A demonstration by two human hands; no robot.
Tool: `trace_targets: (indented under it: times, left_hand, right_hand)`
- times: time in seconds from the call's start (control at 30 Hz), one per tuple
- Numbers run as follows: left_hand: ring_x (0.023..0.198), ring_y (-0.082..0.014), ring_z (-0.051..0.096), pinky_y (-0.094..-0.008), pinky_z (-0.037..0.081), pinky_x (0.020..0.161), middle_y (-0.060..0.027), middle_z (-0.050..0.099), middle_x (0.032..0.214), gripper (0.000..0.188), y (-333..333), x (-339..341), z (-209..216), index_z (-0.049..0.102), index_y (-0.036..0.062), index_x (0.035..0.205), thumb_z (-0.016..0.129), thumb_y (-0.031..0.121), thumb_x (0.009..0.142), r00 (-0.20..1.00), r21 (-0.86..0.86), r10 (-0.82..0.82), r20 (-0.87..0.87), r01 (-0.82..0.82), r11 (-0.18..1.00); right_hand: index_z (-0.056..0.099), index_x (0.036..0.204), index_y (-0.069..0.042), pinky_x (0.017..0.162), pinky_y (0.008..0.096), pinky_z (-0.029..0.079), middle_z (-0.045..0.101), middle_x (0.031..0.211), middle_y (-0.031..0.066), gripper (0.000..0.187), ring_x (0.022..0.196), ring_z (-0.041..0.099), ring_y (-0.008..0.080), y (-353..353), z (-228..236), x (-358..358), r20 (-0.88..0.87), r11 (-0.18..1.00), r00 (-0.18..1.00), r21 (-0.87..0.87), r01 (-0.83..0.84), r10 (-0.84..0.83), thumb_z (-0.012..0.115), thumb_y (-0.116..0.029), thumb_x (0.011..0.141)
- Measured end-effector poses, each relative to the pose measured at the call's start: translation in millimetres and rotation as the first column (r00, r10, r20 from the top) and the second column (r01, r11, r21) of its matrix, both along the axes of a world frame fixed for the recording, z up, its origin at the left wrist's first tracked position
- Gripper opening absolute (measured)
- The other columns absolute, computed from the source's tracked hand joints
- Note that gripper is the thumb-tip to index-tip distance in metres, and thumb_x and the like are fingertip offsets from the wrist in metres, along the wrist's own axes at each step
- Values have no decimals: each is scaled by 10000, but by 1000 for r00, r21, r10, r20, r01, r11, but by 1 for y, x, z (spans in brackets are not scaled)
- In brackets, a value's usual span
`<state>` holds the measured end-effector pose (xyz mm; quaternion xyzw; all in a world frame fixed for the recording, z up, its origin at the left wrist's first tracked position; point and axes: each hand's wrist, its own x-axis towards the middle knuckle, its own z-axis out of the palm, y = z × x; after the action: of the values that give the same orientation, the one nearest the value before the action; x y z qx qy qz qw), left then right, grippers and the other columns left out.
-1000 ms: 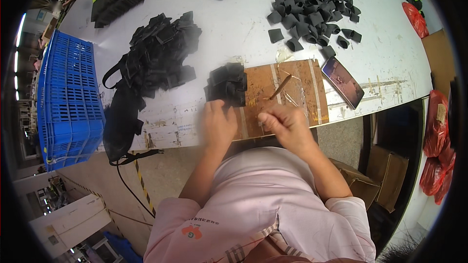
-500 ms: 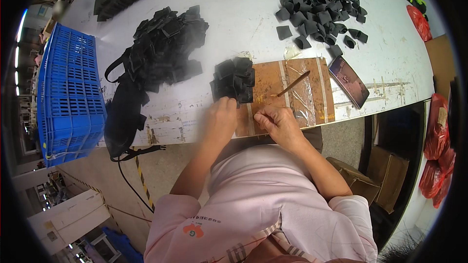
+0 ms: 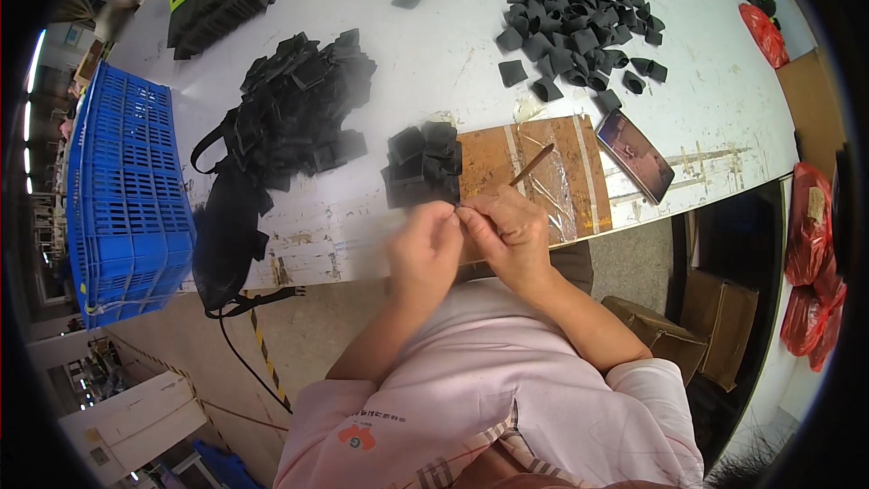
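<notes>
My left hand (image 3: 424, 249) and my right hand (image 3: 507, 231) meet at the table's near edge, fingertips pinched together on a small black piece that is mostly hidden. A thin brown stick (image 3: 530, 165) slants up from my right hand's fingers. Both hands are over a brown board (image 3: 561, 158) covered with clear tape. Just beyond my left hand lies a small heap of black folded pieces (image 3: 423, 163).
A larger pile of black strap parts (image 3: 299, 109) lies to the left, and a heap of black loops (image 3: 570, 14) at the back right. A phone (image 3: 638, 156) rests right of the board. A blue crate (image 3: 127, 190) stands at the left.
My two hands have drawn closer together at the board's near edge. The stick has tilted with my right hand. The view has shifted slightly.
</notes>
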<state>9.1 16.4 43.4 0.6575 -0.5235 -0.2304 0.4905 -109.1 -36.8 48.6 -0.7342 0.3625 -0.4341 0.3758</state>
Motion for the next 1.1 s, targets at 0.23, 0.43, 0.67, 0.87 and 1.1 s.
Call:
trace_targets:
  times: [0.23, 0.43, 0.67, 0.87, 1.1]
  left_hand:
    - [395, -51, 395, -180, 303, 368, -69, 559, 704, 126, -19, -8, 19, 521, -13, 878, 494, -75, 771, 383, 128, 94, -919, 65, 990]
    - [399, -26, 349, -172, 257, 369, -54, 537, 756, 141, -17, -19, 27, 506, -9, 889, 503, -57, 756, 339, 69, -42, -940, 310, 948]
    - [377, -36, 411, -178, 290, 334, -100, 576, 734, 146, -28, -40, 50, 522, -32, 882, 464, -93, 763, 753, -20, -88, -652, 99, 995]
    - [282, -45, 327, -183, 211, 277, -175, 584, 870, 185, -64, -14, 70, 489, -43, 987, 383, -22, 837, -561, -448, -205, -802, 336, 829]
    - [300, -43, 318, -173, 213, 303, -96, 578, 752, 146, -62, -17, 55, 470, -11, 987, 419, 21, 854, -321, -287, -176, -931, 341, 895]
  right_hand:
    - [581, 839, 2, 508, 326, 455, 514, 745, 127, 251, 627, 541, 270, 1, 8, -8, -205, 940, 951, -299, 164, -231, 627, 33, 594]
    - [604, 758, -22, 486, 203, 389, 577, 683, -1, 42, 569, 485, 58, -5, 22, -33, 344, 682, 921, 720, -132, -185, 584, -53, 780]
    - [526, 735, -100, 497, 171, 314, 415, 635, -67, 223, 557, 377, 32, -14, 51, -52, 587, 407, 806, 758, -510, -82, 508, -275, 873]
    - [511, 711, -90, 426, 158, 247, 420, 610, -64, 254, 490, 319, 14, -60, 98, -44, 416, 668, 892, 615, -418, 175, 526, -292, 865]
    - [504, 707, -73, 440, 162, 257, 421, 629, -46, 293, 525, 329, 29, -75, 61, -45, 534, 592, 809, 579, -561, 244, 530, -322, 860]
